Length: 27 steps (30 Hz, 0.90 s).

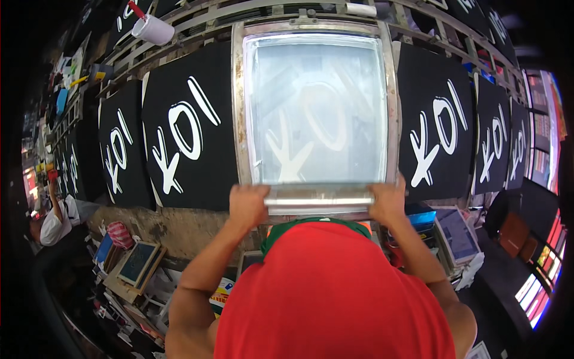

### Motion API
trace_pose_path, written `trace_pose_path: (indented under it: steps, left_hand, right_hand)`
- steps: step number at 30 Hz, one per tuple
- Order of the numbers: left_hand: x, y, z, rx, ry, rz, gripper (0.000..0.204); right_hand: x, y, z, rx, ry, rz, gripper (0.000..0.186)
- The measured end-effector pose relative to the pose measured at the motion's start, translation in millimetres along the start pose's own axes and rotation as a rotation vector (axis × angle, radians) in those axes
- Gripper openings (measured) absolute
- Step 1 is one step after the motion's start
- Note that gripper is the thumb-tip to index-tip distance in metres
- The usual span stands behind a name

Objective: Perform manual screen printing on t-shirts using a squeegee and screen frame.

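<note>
Both my hands are closed at the two ends of a silvery, slightly blurred squeegee (320, 196). My left hand (249, 206) is at its left end and my right hand (387, 203) at its right end. The squeegee lies across the near end of a screen-printing frame (239, 107) with worn rails. Its pale, hazy mesh (317, 72) stretches away from me, and large brush-style lettering shows faintly through it. Black printed sheets with white lettering flank the frame: one on the left (209, 66) and one on the right (418, 72). My fingertips are partly hidden.
More printed black sheets (122, 179) run along the long table to both sides. A white tub with a red handle (154, 30) stands on the far rail. Stacked frames (139, 263) lean at lower left, another (457, 236) at right. A person in white (60, 221) is at far left.
</note>
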<state>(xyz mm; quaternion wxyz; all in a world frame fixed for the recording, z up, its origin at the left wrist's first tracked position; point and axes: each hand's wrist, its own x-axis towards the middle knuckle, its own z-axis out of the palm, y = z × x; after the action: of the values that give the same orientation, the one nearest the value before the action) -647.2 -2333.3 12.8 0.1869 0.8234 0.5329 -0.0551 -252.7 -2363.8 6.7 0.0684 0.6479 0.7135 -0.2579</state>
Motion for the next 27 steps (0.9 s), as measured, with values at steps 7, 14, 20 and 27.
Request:
trace_pose_path:
  steps: [7, 14, 20, 27]
  left_hand:
    - [239, -65, -77, 0.193, 0.289, -0.077, 0.028]
    - [299, -77, -101, 0.222, 0.180, -0.191, 0.034]
    - [131, -25, -43, 0.158, 0.093, -0.094, 0.031]
    - [-33, 20, 19, 0.006, 0.004, -0.141, 0.038]
  right_hand:
    - [234, 28, -111, -0.129, 0.322, 0.005, 0.040]
    - [293, 31, -141, -0.175, 0.244, 0.033, 0.049]
    - [121, 19, -57, -0.100, 0.156, 0.029, 0.049]
    - [-36, 1, 24, 0.007, -0.031, 0.010, 0.045]
